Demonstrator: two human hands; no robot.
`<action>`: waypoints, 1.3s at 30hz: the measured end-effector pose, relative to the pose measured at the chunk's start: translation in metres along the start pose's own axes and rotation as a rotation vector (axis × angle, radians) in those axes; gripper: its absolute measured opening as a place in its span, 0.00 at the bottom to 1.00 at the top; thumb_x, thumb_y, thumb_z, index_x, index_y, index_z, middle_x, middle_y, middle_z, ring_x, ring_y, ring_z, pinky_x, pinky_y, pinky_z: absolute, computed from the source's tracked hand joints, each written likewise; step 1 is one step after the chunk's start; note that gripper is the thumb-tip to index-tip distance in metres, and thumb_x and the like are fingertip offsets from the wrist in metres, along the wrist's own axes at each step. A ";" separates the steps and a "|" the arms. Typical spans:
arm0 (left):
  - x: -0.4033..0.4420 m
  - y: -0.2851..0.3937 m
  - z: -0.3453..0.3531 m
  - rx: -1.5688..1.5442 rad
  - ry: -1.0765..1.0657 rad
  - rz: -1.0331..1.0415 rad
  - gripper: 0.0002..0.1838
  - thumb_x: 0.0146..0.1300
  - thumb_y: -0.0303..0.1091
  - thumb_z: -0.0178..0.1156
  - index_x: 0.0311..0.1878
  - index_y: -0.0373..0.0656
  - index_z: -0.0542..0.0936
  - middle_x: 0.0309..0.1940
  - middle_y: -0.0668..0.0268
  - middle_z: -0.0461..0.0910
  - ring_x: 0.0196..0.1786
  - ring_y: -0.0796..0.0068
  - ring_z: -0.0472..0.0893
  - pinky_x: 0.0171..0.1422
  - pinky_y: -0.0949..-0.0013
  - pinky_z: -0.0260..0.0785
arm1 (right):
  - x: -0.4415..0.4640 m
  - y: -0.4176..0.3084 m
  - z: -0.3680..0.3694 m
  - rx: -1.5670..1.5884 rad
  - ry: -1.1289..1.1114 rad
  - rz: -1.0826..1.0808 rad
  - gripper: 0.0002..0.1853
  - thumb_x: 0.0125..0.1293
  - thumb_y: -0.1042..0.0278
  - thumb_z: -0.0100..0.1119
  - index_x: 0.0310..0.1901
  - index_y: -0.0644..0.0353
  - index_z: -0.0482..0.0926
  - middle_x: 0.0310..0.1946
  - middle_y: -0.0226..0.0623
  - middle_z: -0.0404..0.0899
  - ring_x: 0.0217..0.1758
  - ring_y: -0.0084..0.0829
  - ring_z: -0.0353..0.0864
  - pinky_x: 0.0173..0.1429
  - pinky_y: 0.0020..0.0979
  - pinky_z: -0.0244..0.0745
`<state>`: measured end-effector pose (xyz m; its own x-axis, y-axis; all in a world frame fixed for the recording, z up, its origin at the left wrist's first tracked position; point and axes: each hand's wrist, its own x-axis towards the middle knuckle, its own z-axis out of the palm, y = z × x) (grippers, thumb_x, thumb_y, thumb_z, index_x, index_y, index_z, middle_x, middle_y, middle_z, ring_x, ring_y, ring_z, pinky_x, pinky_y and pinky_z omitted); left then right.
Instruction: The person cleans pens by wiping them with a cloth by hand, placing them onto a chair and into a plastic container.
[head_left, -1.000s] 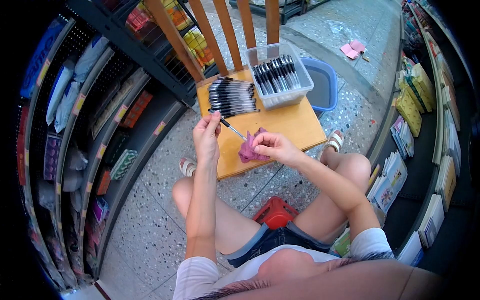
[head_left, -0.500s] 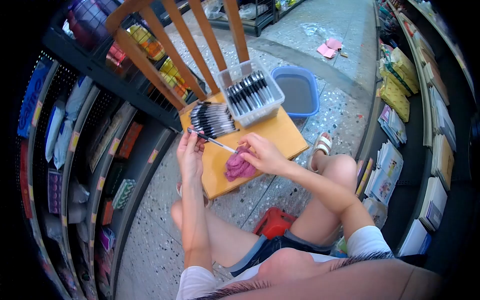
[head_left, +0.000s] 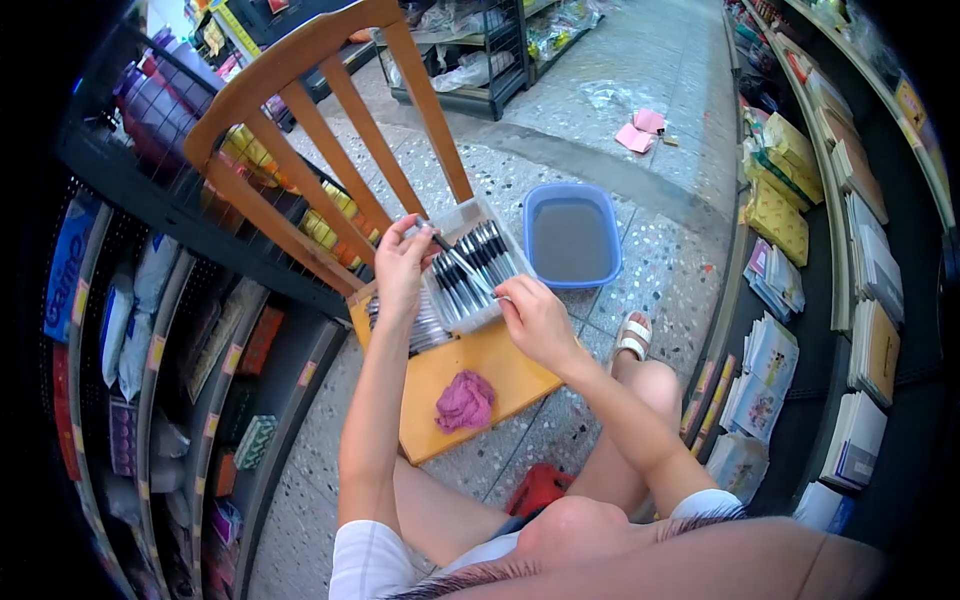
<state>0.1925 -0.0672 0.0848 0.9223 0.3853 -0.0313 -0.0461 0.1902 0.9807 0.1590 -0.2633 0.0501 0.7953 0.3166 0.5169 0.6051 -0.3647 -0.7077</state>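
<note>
My left hand point(head_left: 400, 265) pinches the dark end of a pen point(head_left: 455, 257), which slants over a clear plastic box point(head_left: 470, 322). Fingers of my right hand point(head_left: 538, 318) are closed at the pen's pale other end, by the box's near right edge. Several black-capped pens point(head_left: 490, 248) stand in rows inside the box. More pens point(head_left: 428, 332) lie on the wooden chair seat point(head_left: 525, 378), partly hidden behind my left forearm and the box. A crumpled pink cloth point(head_left: 465, 402) rests on the seat nearer to me, touched by neither hand.
Behind the box rises the slatted chair back point(head_left: 345, 105). A blue basin point(head_left: 617, 240) of greyish water stands on the floor to the right. Shelves of packaged goods point(head_left: 125, 330) and notebooks point(head_left: 860, 430) flank me. Pink paper point(head_left: 638, 132) lies farther off.
Both hands have moved up and away from me, carrying the pen from the cloth to above the box. My right hand has let go of the pink cloth, now lying on the seat.
</note>
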 end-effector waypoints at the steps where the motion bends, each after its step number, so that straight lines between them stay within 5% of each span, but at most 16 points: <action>1: 0.013 -0.008 0.005 0.043 -0.035 -0.007 0.19 0.60 0.31 0.60 0.53 0.38 0.69 0.33 0.64 0.80 0.31 0.81 0.78 0.33 0.82 0.65 | 0.002 0.003 -0.002 -0.049 0.023 0.016 0.05 0.55 0.80 0.53 0.35 0.65 0.74 0.32 0.41 0.74 0.39 0.43 0.75 0.42 0.36 0.71; 16: 0.076 -0.072 0.048 0.524 -0.138 -0.087 0.19 0.56 0.31 0.63 0.48 0.31 0.72 0.26 0.61 0.81 0.25 0.78 0.80 0.24 0.80 0.68 | 0.003 0.026 -0.014 -0.177 0.038 0.135 0.10 0.55 0.80 0.51 0.40 0.66 0.74 0.39 0.43 0.72 0.44 0.44 0.74 0.48 0.39 0.70; 23: 0.072 -0.083 0.052 0.700 -0.138 0.065 0.19 0.53 0.31 0.64 0.45 0.30 0.75 0.24 0.58 0.81 0.25 0.75 0.81 0.28 0.74 0.72 | 0.002 0.024 -0.015 -0.187 0.034 0.107 0.10 0.56 0.79 0.51 0.40 0.66 0.74 0.40 0.43 0.72 0.44 0.44 0.74 0.48 0.38 0.70; 26: 0.072 -0.088 0.049 0.986 -0.119 0.345 0.19 0.50 0.34 0.66 0.42 0.32 0.77 0.22 0.59 0.80 0.26 0.71 0.81 0.31 0.69 0.72 | 0.003 0.022 -0.014 -0.194 0.036 0.105 0.10 0.55 0.79 0.51 0.40 0.66 0.74 0.40 0.43 0.72 0.44 0.44 0.74 0.48 0.38 0.70; 33: 0.049 -0.076 0.048 1.222 -0.156 0.411 0.27 0.51 0.40 0.65 0.52 0.35 0.73 0.50 0.50 0.74 0.54 0.56 0.72 0.58 0.59 0.63 | 0.002 0.024 -0.015 -0.198 0.016 0.085 0.10 0.55 0.78 0.53 0.41 0.66 0.73 0.40 0.43 0.71 0.44 0.43 0.73 0.47 0.38 0.71; 39: 0.047 -0.088 0.041 1.295 -0.304 0.296 0.33 0.55 0.43 0.61 0.61 0.40 0.64 0.58 0.53 0.67 0.63 0.49 0.62 0.66 0.44 0.50 | 0.002 0.024 -0.015 -0.203 0.014 0.088 0.10 0.55 0.77 0.54 0.41 0.66 0.74 0.40 0.43 0.71 0.43 0.42 0.74 0.46 0.38 0.71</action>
<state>0.2557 -0.1029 0.0054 0.9959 0.0191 0.0881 -0.0203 -0.9047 0.4256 0.1756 -0.2840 0.0417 0.8452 0.2639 0.4647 0.5266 -0.5599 -0.6397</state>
